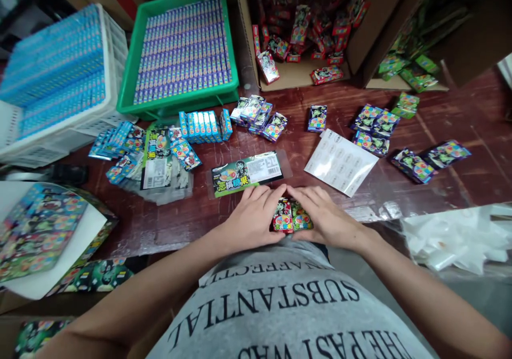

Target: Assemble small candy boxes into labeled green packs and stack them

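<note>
At the table's near edge, my left hand (252,215) curls round a small red candy box (282,216). My right hand (324,217) grips the green candy box (301,217) standing beside it. The two boxes are pressed side by side between my palms, and my fingertips meet above them. Just beyond my left hand lies a clear bag with a printed header card (247,173). A sheet of round clear stickers (341,161) rests past my right hand. A single purple candy box (317,118) lies behind that sheet.
A green tray (178,105) of purple boxes and a white crate (114,44) of blue boxes stand at back left. Cartons (296,79) hold loose red and green boxes. Blue boxes (204,126) and more header bags (156,159) lie left; white backing scraps (456,239) sit lower right.
</note>
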